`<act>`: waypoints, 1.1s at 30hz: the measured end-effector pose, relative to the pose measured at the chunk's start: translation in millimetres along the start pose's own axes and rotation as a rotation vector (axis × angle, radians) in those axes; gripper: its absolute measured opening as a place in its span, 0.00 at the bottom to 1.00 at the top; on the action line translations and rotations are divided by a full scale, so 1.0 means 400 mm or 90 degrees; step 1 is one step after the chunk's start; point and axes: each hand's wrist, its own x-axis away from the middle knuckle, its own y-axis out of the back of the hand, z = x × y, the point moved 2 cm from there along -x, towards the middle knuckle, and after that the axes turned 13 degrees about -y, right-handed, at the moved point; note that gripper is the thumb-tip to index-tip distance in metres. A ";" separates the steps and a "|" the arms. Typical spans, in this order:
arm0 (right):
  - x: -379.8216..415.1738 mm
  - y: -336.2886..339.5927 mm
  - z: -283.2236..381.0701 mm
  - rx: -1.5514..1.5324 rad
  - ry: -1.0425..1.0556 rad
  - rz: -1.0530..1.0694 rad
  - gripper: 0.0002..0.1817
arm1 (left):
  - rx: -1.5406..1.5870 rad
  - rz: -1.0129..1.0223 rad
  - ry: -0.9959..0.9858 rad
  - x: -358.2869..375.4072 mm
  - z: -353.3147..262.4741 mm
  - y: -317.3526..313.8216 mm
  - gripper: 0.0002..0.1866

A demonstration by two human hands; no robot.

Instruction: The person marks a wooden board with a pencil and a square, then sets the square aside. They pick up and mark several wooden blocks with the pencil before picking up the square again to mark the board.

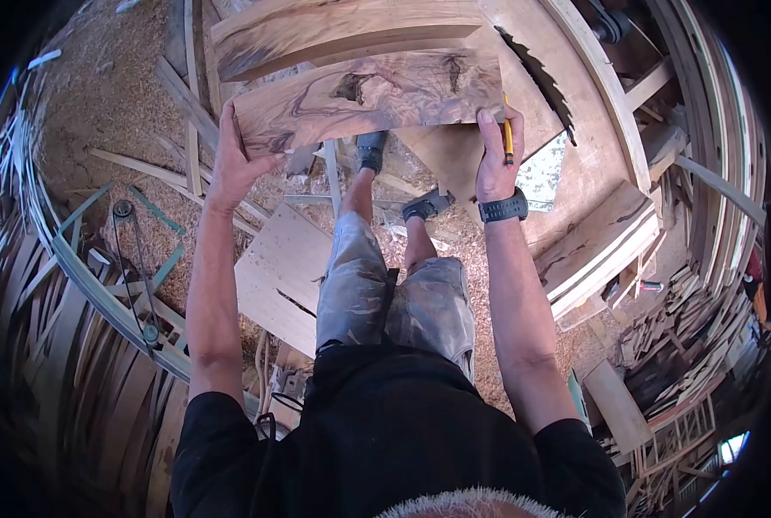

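A wooden board [420, 91] with swirling dark grain and a knot hole spans between my two hands. My left hand [237, 166] grips its left end, thumb along the near edge. At the other end my right hand [496, 160] holds the board's corner, thumb on the near face. A yellow pencil [508, 142] is tucked in the fingers of that same hand. Just beyond the held board lies another grained board [342, 33], partly overlapped by it.
To the right, a toothed saw blade [541, 82] pokes up through a wooden work surface [597, 142]. Thick boards [597, 246] are stacked near my right forearm. Loose wood strips [148, 173] and sawdust cover the floor around my feet. A belt on pulleys [135, 268] stands at left.
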 end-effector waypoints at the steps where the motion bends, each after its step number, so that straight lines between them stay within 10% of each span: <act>1: 0.000 -0.003 0.000 0.000 0.000 -0.005 0.20 | -0.001 -0.003 0.000 0.000 -0.002 -0.001 0.65; 33: -0.072 -0.053 0.002 0.003 0.003 0.009 0.19 | 0.063 -0.039 -0.007 -0.053 -0.012 0.007 0.61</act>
